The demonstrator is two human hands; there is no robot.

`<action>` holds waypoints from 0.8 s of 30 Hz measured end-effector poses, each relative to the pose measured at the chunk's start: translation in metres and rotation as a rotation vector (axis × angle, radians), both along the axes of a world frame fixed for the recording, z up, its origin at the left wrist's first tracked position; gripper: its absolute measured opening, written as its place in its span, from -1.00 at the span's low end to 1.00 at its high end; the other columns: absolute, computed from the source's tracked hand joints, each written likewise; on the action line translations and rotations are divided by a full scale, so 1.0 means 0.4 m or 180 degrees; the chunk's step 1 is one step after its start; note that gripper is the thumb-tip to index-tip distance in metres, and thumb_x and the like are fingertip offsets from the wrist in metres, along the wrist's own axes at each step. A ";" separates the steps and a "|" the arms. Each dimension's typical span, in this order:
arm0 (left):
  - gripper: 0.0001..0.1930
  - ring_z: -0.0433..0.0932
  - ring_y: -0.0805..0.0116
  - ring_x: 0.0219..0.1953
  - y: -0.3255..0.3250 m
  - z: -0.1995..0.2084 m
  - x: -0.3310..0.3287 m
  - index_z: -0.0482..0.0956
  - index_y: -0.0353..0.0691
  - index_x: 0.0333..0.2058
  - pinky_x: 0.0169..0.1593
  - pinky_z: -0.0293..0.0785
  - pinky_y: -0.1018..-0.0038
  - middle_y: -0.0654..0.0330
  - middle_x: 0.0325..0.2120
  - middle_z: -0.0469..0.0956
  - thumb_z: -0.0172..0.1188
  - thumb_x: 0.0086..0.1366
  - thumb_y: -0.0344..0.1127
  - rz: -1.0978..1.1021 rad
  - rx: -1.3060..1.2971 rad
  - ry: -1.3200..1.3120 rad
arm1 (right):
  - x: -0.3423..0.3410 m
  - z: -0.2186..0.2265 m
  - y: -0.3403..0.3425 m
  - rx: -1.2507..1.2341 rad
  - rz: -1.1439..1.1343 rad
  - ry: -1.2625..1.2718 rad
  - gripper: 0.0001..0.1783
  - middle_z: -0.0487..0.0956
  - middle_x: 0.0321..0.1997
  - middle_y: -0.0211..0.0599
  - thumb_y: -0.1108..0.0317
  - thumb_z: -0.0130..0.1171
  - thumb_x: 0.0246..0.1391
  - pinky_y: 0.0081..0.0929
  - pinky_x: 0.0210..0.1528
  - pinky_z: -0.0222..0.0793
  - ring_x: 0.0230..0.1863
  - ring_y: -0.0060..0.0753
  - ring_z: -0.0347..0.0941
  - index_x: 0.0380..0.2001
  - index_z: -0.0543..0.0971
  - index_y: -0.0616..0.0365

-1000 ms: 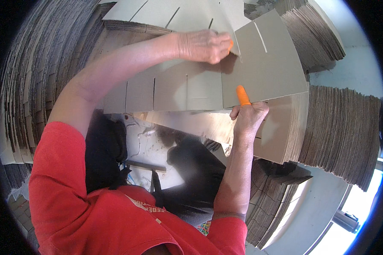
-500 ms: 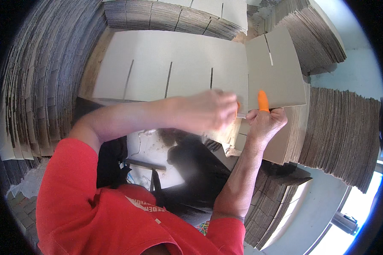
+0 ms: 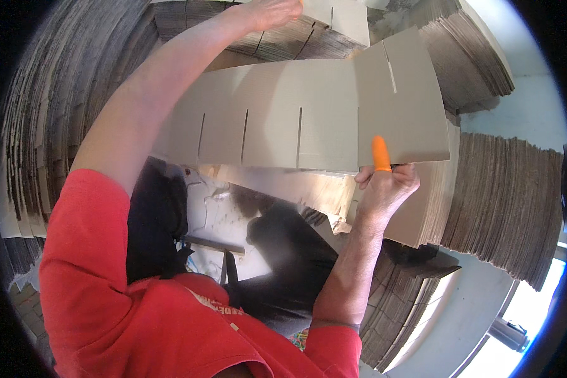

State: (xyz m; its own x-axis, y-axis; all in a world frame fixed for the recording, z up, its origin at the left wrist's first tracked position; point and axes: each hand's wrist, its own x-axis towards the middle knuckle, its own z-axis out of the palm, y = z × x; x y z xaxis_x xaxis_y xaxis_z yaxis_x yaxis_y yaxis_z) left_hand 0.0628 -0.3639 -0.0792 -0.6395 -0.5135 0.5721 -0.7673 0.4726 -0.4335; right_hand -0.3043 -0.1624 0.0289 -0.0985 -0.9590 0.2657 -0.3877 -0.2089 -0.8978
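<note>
Where the slotted sheet (image 3: 271, 120) ends on its near side, a strip of pale wooden tabletop (image 3: 290, 187) shows, with a marked, pale floor (image 3: 217, 220) below. The room is packed with cardboard: a tall left stack (image 3: 75, 94), a far stack (image 3: 268, 39) beyond the sheet, and a right stack (image 3: 504, 201) standing before a pale blue wall (image 3: 488, 120). Lower at the right, bright light surrounds a grey cylinder (image 3: 509, 332).

The sheet lies in the middle, its slots running to its near edge. At its right end is a panel (image 3: 409, 107) with one slot from its far edge. The right hand (image 3: 387, 189) has its grip closed on the panel's near edge, the thumb in an orange cover (image 3: 380, 154) on top. Just under that hand is a lower pile (image 3: 412, 211) of board.

The left hand (image 3: 277, 11) is over the far stack, partly cut off by the upper edge; whether its grip is wide or narrow, or holds anything, I cannot tell. The left forearm hides the sheet's far left part. The right fingertips are hidden, and whether panel and sheet are joined is unclear.
</note>
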 end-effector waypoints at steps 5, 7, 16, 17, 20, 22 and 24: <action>-0.67 0.32 -0.12 0.14 -0.032 0.006 -0.045 0.46 -0.21 -0.10 0.23 0.25 0.06 -0.05 -0.06 0.44 0.16 0.12 -0.38 0.0418 0.0462 0.1108 | 0.003 -0.015 -0.001 -0.0058 0.0056 -0.0226 -0.79 0.41 -0.82 -0.38 0.76 -0.11 -0.15 -0.59 -0.77 0.21 -0.82 -0.60 0.36 -0.53 0.51 0.32; -0.71 0.41 -0.08 0.03 -0.015 0.032 -0.054 0.46 -0.19 -0.15 0.11 0.36 0.08 -0.01 -0.17 0.47 0.16 0.11 -0.39 0.0419 0.0651 0.1163 | 0.011 -0.009 0.003 -0.0021 0.0086 -0.0202 -0.75 0.43 -0.80 -0.34 0.76 -0.15 -0.17 -0.62 -0.78 0.19 -0.81 -0.60 0.35 -0.50 0.52 0.34; -0.93 0.52 0.09 -0.21 0.103 0.240 -0.220 0.49 -0.19 -0.38 -0.17 0.51 0.24 0.11 -0.37 0.49 0.12 0.13 -0.40 0.0072 -0.0199 0.1095 | 0.037 -0.010 0.015 -0.0372 -0.0118 0.0234 -0.69 0.49 -0.73 -0.33 0.76 -0.08 -0.17 -0.61 -0.73 0.27 -0.76 -0.63 0.37 -0.35 0.60 0.40; -0.94 0.52 0.11 -0.21 0.109 0.247 -0.234 0.50 -0.19 -0.38 -0.18 0.51 0.24 0.10 -0.36 0.50 0.11 0.15 -0.39 0.0098 -0.0136 0.1015 | 0.022 -0.022 0.015 -0.0356 -0.0068 0.0358 -0.77 0.51 -0.69 -0.35 0.73 0.02 -0.09 -0.61 -0.70 0.30 -0.71 -0.64 0.40 -0.35 0.60 0.38; -0.71 0.50 0.23 -0.19 0.135 0.234 -0.263 0.51 -0.31 -0.18 -0.19 0.57 0.37 0.14 -0.23 0.51 0.23 0.11 -0.35 0.0169 -0.0277 0.0577 | 0.021 -0.015 0.016 -0.0432 -0.0039 0.0583 -0.88 0.54 -0.63 -0.35 0.70 0.13 0.02 -0.60 -0.66 0.34 -0.65 -0.65 0.44 -0.34 0.60 0.37; -0.62 0.49 0.37 -0.18 0.169 0.232 -0.303 0.51 -0.41 -0.10 -0.18 0.62 0.55 0.18 -0.17 0.49 0.20 0.03 -0.48 0.0145 -0.0319 0.0396 | 0.014 -0.016 0.015 -0.0412 -0.0007 0.0663 -0.88 0.55 -0.61 -0.34 0.68 0.16 0.02 -0.59 -0.64 0.35 -0.64 -0.64 0.44 -0.33 0.59 0.36; -0.62 0.49 0.38 -0.19 0.206 0.234 -0.329 0.52 -0.43 -0.13 -0.20 0.63 0.55 0.17 -0.19 0.49 0.19 0.02 -0.48 -0.0049 -0.0235 0.0360 | 0.003 -0.025 0.013 -0.0342 0.0007 0.0697 -0.85 0.55 -0.60 -0.32 0.67 0.19 0.02 -0.58 -0.61 0.36 -0.63 -0.64 0.44 -0.28 0.57 0.35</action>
